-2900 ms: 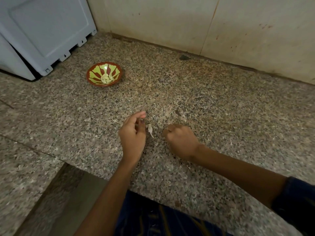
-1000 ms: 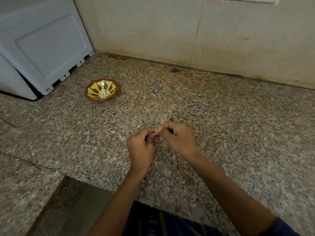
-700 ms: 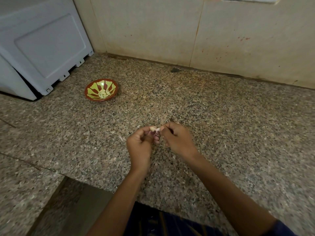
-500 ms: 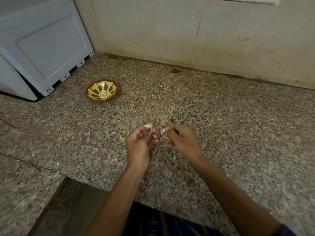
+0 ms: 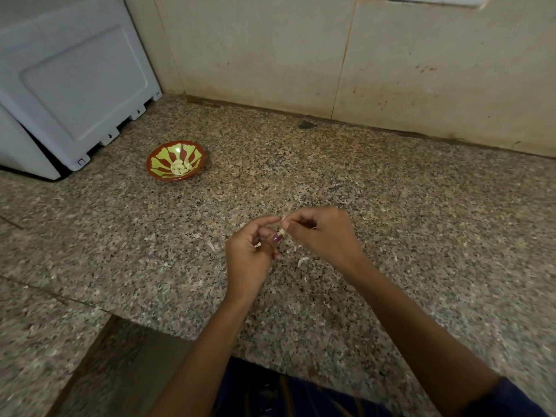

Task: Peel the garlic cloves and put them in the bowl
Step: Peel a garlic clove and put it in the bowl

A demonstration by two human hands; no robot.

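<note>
the left hand (image 5: 249, 254) and right hand (image 5: 323, 233) meet fingertip to fingertip above the speckled desk (image 5: 421, 221), both pinching one small garlic clove (image 5: 281, 231) between them. bits of skin (image 5: 302, 260) lie on the desk just below the right hand. the bowl (image 5: 176, 160), holding peeled cloves, sits well off beyond the left hand, near a white appliance (image 5: 75, 82).
</note>
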